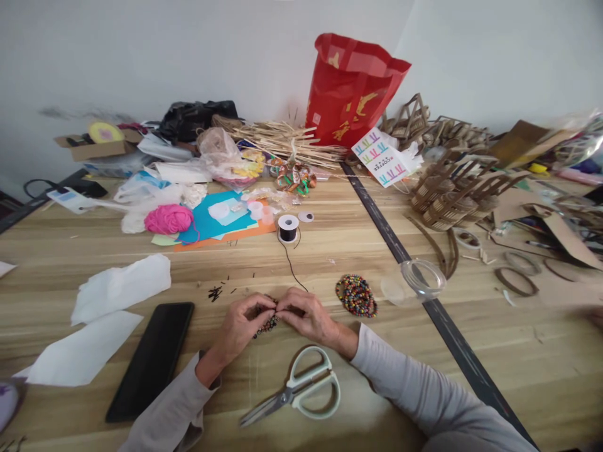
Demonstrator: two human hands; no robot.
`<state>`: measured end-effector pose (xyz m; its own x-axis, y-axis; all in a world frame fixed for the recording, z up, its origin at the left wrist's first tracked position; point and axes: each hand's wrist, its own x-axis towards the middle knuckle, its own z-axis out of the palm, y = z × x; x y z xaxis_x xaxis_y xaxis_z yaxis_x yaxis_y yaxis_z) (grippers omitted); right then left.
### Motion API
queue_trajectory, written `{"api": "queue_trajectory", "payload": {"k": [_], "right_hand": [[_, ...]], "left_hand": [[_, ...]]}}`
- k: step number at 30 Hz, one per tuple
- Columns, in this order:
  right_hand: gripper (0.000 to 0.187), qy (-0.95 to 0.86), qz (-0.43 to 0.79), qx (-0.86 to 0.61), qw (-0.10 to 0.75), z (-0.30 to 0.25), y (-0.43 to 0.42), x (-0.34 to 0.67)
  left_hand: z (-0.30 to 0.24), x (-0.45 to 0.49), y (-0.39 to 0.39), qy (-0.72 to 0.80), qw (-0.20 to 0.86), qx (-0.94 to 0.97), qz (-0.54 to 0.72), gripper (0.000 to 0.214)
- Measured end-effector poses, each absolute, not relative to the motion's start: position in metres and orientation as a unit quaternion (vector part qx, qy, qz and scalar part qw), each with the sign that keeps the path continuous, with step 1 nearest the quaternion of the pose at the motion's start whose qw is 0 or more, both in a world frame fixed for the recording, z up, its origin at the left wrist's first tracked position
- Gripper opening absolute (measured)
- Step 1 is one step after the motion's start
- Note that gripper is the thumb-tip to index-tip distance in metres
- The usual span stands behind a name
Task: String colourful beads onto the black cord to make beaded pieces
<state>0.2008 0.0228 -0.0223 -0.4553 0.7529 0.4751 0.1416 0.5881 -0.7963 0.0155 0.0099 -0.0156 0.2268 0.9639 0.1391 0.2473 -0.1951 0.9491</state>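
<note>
My left hand point(241, 324) and my right hand point(307, 314) meet at the table's front middle, thumbs and forefingers pinched together on a small string of dark beads point(267, 326). Their fingertips partly hide it. A black cord point(291, 267) runs from a white spool point(287, 230) down to behind my right hand. Right of that hand lies a coiled string of multicoloured beads point(357, 296). Scissors with pale handles point(285, 397) rest just below my hands, blades pointing left. Short black cord scraps point(215, 293) are scattered left of my left hand.
A black phone point(151, 363) and white paper pieces point(120, 285) lie to the left. Pink yarn point(168, 218) sits on coloured sheets farther back. Behind stands a red bag point(353, 94); small woven baskets point(452, 204) and a clear tape-like roll point(423, 279) are at right.
</note>
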Motion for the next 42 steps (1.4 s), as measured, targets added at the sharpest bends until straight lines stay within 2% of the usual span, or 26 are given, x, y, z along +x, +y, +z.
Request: {"api": "queue_trajectory", "payload": {"k": [9,29,42], "right_hand": [[0.015,-0.776,0.327,-0.287,0.457,-0.025,0.024,0.199],[0.019,-0.785,0.320,-0.314,0.427,-0.024,0.025,0.199],[0.015,-0.796,0.318,-0.296,0.422,-0.030,0.025,0.200]], "left_hand": [[-0.017,0.014,0.010,0.467,0.394,0.675,0.414,0.006],[-0.013,0.015,0.011,0.486,0.381,0.669,0.413,0.004],[-0.025,0.013,0.009,0.471,0.445,0.645,0.406,0.008]]}}
